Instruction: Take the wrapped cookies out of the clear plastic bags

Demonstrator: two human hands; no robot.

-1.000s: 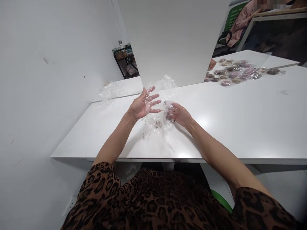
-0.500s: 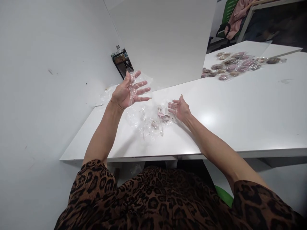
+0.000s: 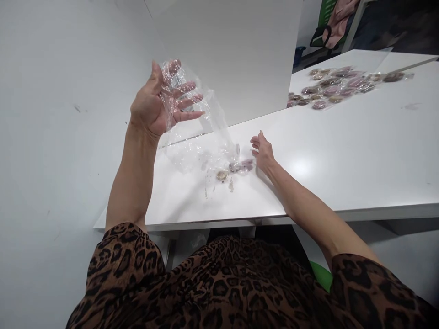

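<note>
My left hand [image 3: 161, 103] is raised above the table's left part, its fingers spread and seen through a clear plastic bag [image 3: 216, 121]. The bag hangs from this hand down to the tabletop. By the bag's lower end lie a few small wrapped pieces: a round tan one [image 3: 222, 175] and a pink and brown cluster [image 3: 242, 166]. Just right of that cluster is my right hand [image 3: 263, 151], palm turned inward, fingers stretched out, gripping nothing. What the crumpled film covers is partly hard to make out.
On the white table [image 3: 343, 160], a pile of wrapped pink, brown and tan pieces [image 3: 332, 89] lies at the far right. A white panel [image 3: 226, 59] rises along the back edge. Behind is a green chair [image 3: 327, 16] with pink cloth on it.
My left hand has risen and moved left, drawing the plastic bag up with it. The round tan piece now lies uncovered on the table. My right hand has shifted slightly right.
</note>
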